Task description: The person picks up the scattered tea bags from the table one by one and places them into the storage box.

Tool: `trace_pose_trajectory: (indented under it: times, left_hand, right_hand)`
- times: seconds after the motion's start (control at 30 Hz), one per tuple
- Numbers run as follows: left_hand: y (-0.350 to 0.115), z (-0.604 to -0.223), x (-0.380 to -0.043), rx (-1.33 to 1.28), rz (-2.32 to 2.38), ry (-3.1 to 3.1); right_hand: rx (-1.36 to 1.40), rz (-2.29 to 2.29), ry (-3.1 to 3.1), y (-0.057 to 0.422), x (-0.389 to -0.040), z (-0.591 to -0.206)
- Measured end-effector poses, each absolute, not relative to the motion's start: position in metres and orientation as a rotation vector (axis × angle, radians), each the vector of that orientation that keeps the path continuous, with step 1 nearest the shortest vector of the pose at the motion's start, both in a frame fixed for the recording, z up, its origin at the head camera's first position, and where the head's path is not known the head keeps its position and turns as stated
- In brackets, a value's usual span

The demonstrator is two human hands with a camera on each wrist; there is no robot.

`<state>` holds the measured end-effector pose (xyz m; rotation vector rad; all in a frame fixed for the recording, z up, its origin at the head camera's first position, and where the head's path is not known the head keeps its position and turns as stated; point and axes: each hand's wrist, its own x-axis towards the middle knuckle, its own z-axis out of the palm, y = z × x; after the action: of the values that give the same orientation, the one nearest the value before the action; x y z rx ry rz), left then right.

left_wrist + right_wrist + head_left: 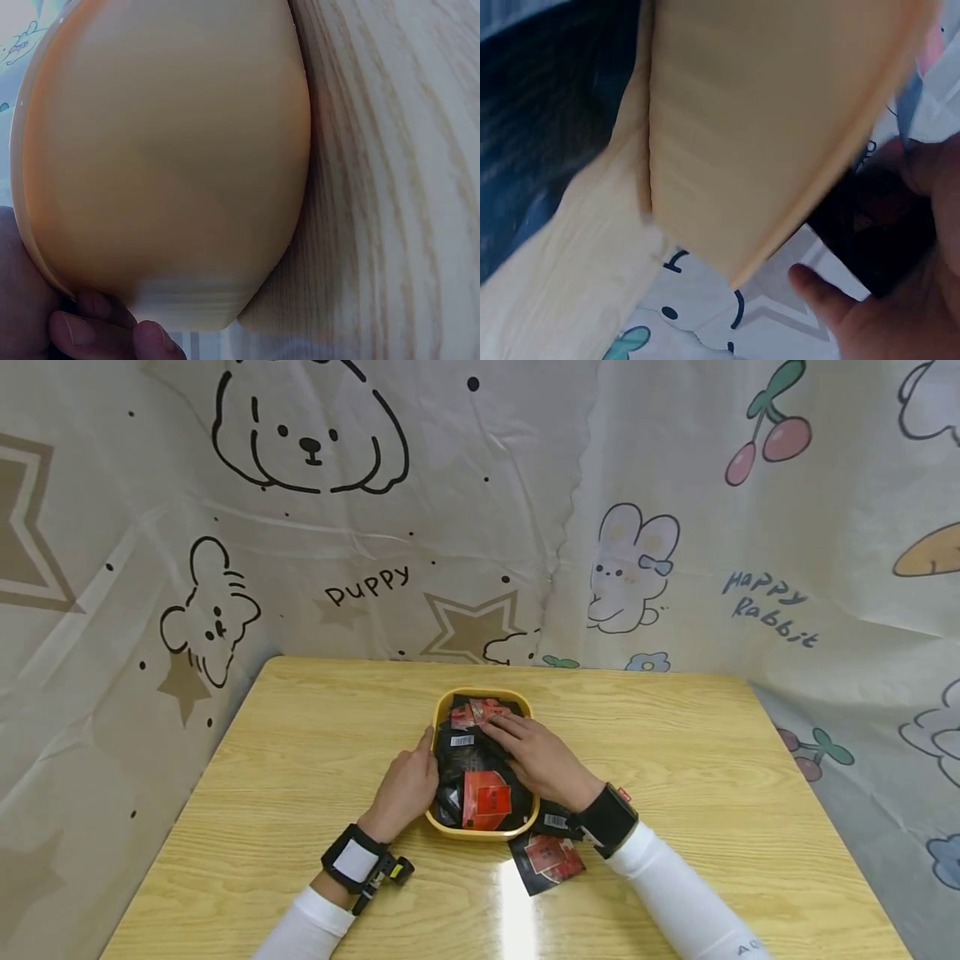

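A yellow plastic bin (pixel 480 836) stands on the table, filled with black packets that carry red labels. My left hand (pixel 408 785) holds its left rim; in the left wrist view curled fingers (pixel 82 330) lie against the outer wall (pixel 165 150). Over the bin's far right part, my right hand (pixel 543 760) reaches in with its fingers among the packets. In the right wrist view a dark packet (pixel 862 240) is held between thumb and fingers, beside the bin's side. A red-labelled packet (pixel 486 800) lies at the near end inside.
Beside the bin's near right corner, a black packet with a red label (pixel 547 860) and another with a barcode (pixel 555 820) lie on the wooden table (pixel 315 727), partly under the right wrist. A printed cloth (pixel 480 527) hangs behind the table.
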<state>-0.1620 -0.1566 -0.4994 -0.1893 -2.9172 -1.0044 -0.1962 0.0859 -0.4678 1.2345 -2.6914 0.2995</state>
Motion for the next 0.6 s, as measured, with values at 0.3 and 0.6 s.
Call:
trace_pose_trajectory:
  times: [0.3,0.6]
  left_hand:
    - [-0.156,-0.499,-0.161,-0.181,-0.954,-2.915]
    - [-0.155,-0.497,-0.162,-0.171,-0.965,-2.944]
  right_hand:
    - [1.244,0.469,-2.879,0.090,-0.191,-0.470]
    - [0.932,0.606,-2.760,0.140,-0.182,-0.470]
